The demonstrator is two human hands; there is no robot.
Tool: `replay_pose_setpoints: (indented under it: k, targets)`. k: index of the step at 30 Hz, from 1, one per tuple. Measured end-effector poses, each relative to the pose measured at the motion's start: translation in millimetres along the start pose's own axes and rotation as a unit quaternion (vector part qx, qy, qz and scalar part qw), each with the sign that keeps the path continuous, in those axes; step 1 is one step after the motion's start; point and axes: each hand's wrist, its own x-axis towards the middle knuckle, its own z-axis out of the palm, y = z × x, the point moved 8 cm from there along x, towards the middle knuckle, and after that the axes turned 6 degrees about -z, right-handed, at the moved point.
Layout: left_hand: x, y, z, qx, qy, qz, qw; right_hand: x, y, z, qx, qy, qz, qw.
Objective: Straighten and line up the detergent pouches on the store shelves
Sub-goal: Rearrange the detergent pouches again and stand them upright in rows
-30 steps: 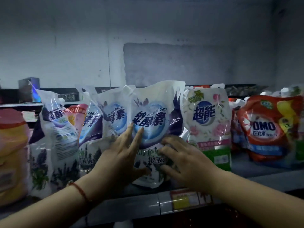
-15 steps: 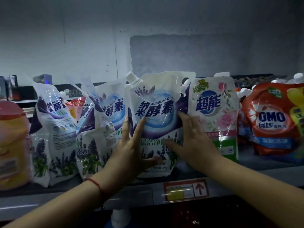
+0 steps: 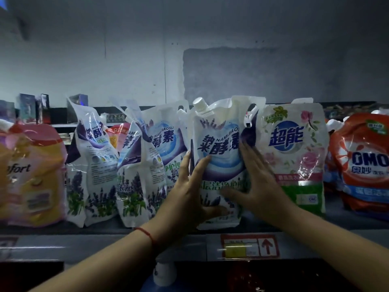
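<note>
A white and purple lavender detergent pouch [image 3: 219, 144] with a white screw cap stands upright at the shelf's middle. My left hand [image 3: 189, 194] presses its left side with straight fingers, thumb across the lower front. My right hand [image 3: 259, 182] lies flat against its right side, fingers pointing up, thumb stretched over the front. To the left, three matching lavender pouches [image 3: 162, 144] [image 3: 130, 175] [image 3: 92, 165] lean crookedly against each other. A white rose-printed pouch [image 3: 294, 154] stands upright directly right of my right hand.
A red OMO pouch [image 3: 362, 165] sits at the far right and a yellow-pink Comfort pouch [image 3: 31, 175] at the far left. The grey shelf edge [image 3: 105, 247] carries a red price tag [image 3: 250, 246]. A white bottle cap [image 3: 164, 272] pokes up from the shelf below.
The middle pouch has gone from slumped to upright. Both hands slid up from its lower front to its sides, and the view has moved closer.
</note>
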Motion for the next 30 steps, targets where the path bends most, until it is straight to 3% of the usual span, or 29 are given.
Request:
replay_pose_setpoints:
  k: [4,9,14,18,24,27,30]
  targets:
    - [-2,-1,-2,-0.018,-0.015,-0.004,1.0,1,-19,3,0.067,0.043,-0.003,0.997]
    - [8,8,12,-0.041,-0.039,-0.023,0.998,-8,-16,-18,0.011,0.071,-0.016,0.997]
    - [7,19,16,0.017,-0.025,-0.02,0.999,-11,-3,-11,-0.071,-0.033,-0.009,0.997]
    - [2,19,11,0.11,-0.043,-0.032,0.992,-11,-3,-6,-0.153,-0.071,0.007,0.986]
    - [-15,32,-16,0.303,-0.041,0.016,0.952,-13,-18,-22,-0.22,-0.171,0.1,0.955]
    - [-32,26,-53,0.336,0.009,0.044,0.941,-12,-46,-38,-0.25,-0.189,0.088,0.945]
    - [-48,-4,-94,0.323,0.064,0.008,0.944,-13,-91,-30,-0.202,-0.209,0.039,0.956]
